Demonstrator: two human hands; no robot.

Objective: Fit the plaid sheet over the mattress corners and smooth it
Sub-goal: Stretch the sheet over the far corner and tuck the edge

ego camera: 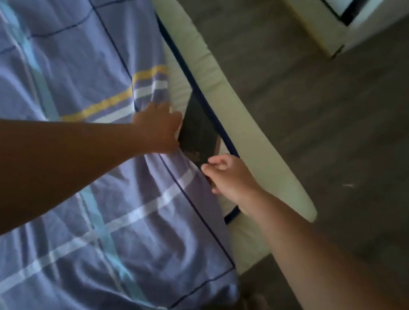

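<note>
The plaid sheet, lavender with white, yellow and light-blue stripes, lies wrinkled over the mattress and fills the left of the view. A pale strip of bare mattress shows at the sheet's right edge. My left hand lies on that edge, its fingers curled down over the sheet into the dark gap beside the mattress. Just to the right, my right hand has curled fingers and pinches the sheet's hem by the gap. The fingertips of both hands are partly hidden.
A cream padded bed rail with navy piping runs diagonally along the mattress side. Beyond it is grey-brown wooden floor. White furniture stands at the top right. The sheet's near corner hangs loose at the bottom.
</note>
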